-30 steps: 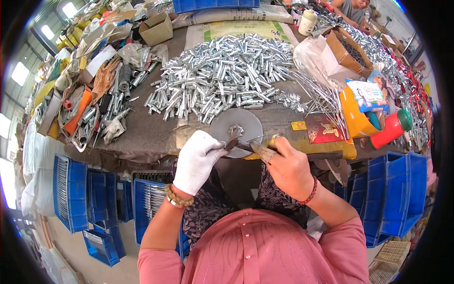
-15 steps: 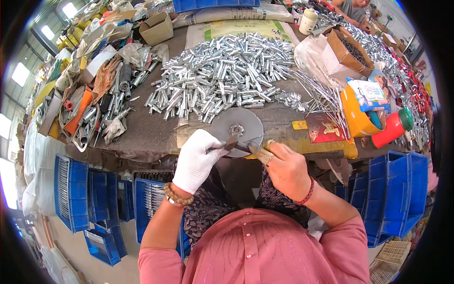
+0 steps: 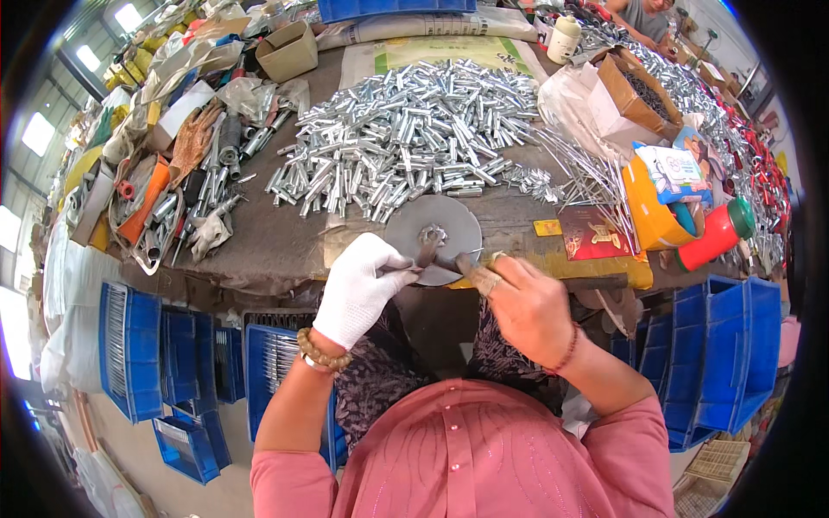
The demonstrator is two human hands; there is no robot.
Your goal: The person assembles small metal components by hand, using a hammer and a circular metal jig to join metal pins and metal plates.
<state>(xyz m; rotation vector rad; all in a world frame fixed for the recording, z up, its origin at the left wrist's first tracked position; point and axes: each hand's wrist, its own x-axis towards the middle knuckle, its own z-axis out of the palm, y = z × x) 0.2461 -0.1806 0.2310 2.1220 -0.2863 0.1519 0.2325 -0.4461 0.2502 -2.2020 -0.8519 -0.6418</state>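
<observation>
A grey round plate [image 3: 404,226] lies at the bench's front edge, with a small heap of shiny metal bits [image 3: 432,234] at its middle. Over its near part, my left hand [image 3: 358,285], in a white knit glove, pinches at something dark; what it holds is not clear. My right hand [image 3: 522,306], partly blurred, wears wraps on some fingers, and its closed fingertips meet the plate's right side. A thin pin-like bit [image 3: 471,251] shows by those fingertips. Beyond the plate spreads a big pile of silvery metal sleeves [image 3: 414,129].
Thin metal rods [image 3: 591,177] lie right of the pile, by a yellow container [image 3: 649,207] and a red jar with a green lid [image 3: 712,237]. Tools and gloves crowd the left, near an orange-handled tool [image 3: 145,203]. Blue crates [image 3: 129,354] flank me below. Another person [image 3: 643,22] sits far right.
My right hand has shifted slightly right and is blurred by motion. The thin pin-like bit now shows more clearly by its fingertips. My left hand stays nearly in place.
</observation>
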